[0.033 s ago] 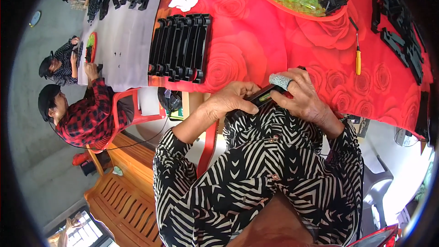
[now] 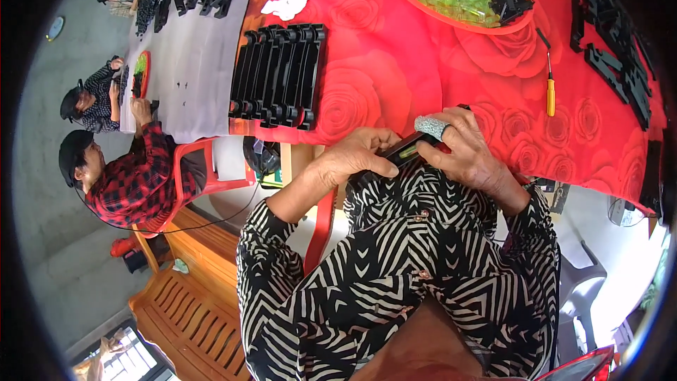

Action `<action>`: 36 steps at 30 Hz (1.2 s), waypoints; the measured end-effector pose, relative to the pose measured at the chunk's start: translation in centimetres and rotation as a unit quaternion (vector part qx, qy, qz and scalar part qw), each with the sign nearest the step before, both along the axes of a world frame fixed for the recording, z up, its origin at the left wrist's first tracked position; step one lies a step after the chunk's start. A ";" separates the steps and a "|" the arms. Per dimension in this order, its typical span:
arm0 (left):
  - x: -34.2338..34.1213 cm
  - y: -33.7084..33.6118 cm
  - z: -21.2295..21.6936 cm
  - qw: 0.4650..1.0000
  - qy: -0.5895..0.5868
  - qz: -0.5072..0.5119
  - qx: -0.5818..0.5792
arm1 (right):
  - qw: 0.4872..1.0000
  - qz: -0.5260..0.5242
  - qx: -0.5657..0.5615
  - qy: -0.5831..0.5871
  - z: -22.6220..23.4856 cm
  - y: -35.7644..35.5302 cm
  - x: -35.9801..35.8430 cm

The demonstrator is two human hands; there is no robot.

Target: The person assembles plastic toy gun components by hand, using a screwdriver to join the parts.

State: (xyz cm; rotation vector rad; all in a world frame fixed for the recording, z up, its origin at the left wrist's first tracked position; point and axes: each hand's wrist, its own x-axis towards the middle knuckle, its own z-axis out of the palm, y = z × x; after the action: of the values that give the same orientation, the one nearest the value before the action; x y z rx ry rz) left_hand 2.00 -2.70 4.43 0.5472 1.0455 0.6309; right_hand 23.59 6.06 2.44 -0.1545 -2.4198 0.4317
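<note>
In front of my body, at the near edge of the table, my left hand grips one end of a long black plastic part, thumb along its side. My right hand closes on the other end, with a grey wrap around one finger. A small clear green piece shows in the part, beside the right fingertips. My fingers hide much of the part.
Black parts lie in a row to the left. A red basin holds green and black pieces. A yellow-handled screwdriver lies right, near more black parts. Two co-workers sit at the left, one in a checked shirt.
</note>
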 end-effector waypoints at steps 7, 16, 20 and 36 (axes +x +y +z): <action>0.3 -0.2 -0.9 1.000 -0.007 -0.005 0.007 | 0.999 0.000 -0.046 -0.004 -0.2 -0.7 0.5; 0.7 -1.0 0.5 0.999 -0.021 -0.002 0.032 | 0.999 -0.020 0.010 0.035 1.2 -1.7 0.8; 1.1 -1.4 1.1 0.999 -0.006 -0.001 0.045 | 0.998 -0.022 0.016 0.053 1.3 -2.2 0.9; 1.5 -1.0 1.0 0.998 0.005 -0.019 0.066 | 0.997 -0.041 -0.014 0.063 0.6 -2.3 1.4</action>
State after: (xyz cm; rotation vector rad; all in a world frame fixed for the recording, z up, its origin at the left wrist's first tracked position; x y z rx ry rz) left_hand 3.55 -3.72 5.39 0.6852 1.0039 0.6673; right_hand 25.03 3.74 3.09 -0.2308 -2.2760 0.4247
